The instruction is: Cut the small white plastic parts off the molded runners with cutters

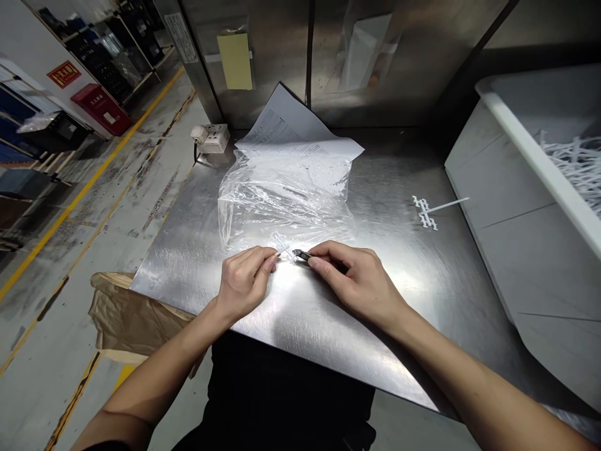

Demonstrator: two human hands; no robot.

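Only the head view here, looking down on a steel bench [385,326]. Both hands meet near the middle, a bit back from the near edge. The left hand [244,282] has its grip pinched narrow on a tiny white plastic part [283,248], thumb and forefinger closed on it. The right hand [359,282] has its fingers wrapped around a small dark tool [302,254], with the tip poking out and touching or just about touching the white part. Can't tell what kind of tool it is; most of it is hidden in the hand.

Just behind the hands lies a crumpled clear plastic bag [282,200], and under its far end a printed sheet of paper [291,128] leans against the back wall. The print is way too small to read. A white power strip [211,138] sits at the far left corner.

On the right, a white plastic sprue piece [429,212] lies alone, well apart from the hands, with bare steel between. A big grey bin [511,207] crowds the right edge, with white plastic scrap [573,166] inside it.

The left edge of the bench drops to the floor, with brown paper [126,313] hanging below the near corner. Further left, there's a red cabinet [101,108] and a red wall sign [63,74] with yellow characters I can't make out. A yellow note [235,59] on the back panel looks blank.
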